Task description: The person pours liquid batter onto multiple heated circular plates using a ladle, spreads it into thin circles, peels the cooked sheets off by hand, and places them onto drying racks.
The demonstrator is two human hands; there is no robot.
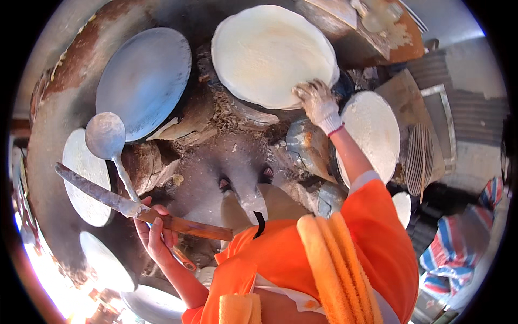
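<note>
My left hand (157, 232) is closed around two tools. One is a metal ladle (106, 136) with a pale coating on its bowl. The other is a long flat spatula (97, 190), its blade smeared with batter and its wooden handle crossing my palm. At the front right edge of a large pale flatbread (272, 56) is my right hand (317, 101) in a whitish glove, fingers bent and closed at the rim. The flatbread lies thin and round over its pan. Left of it, a dark round griddle (144, 81) shows a bare surface.
Another pale flatbread (370, 137) lies on a pan beside my right forearm. More white rounds (86, 178) stand along the left. A wire rack (419, 159) leans at the right, above a striped bag (458, 248). Split logs (186, 121) sit under the pans.
</note>
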